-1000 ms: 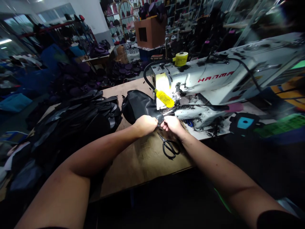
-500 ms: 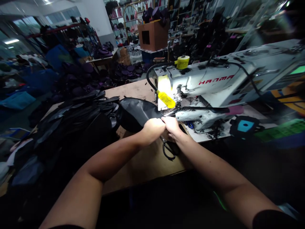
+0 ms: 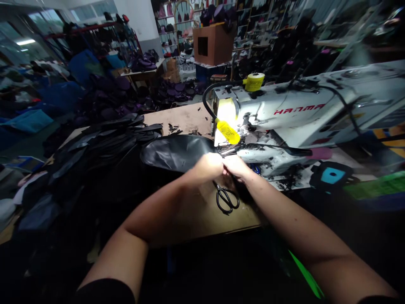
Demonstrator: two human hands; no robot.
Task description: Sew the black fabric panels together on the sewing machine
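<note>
A glossy black fabric piece lies on the wooden table, its right edge at the needle area of a white sewing machine. My left hand is closed on the edge of that piece, right in front of the machine's arm. My right hand touches the left one and is closed on the same edge, under the yellow lamp head. Black scissors lie on the table just below both hands.
A big heap of black cut pieces fills the table's left side. A yellow tape roll sits on top of the machine. Behind stand a brown box, shelves and piles of dark goods. The table's front edge runs below the scissors.
Both hands have moved up toward the machine's needle and come together. The black fabric piece has spread flatter and wider to the left.
</note>
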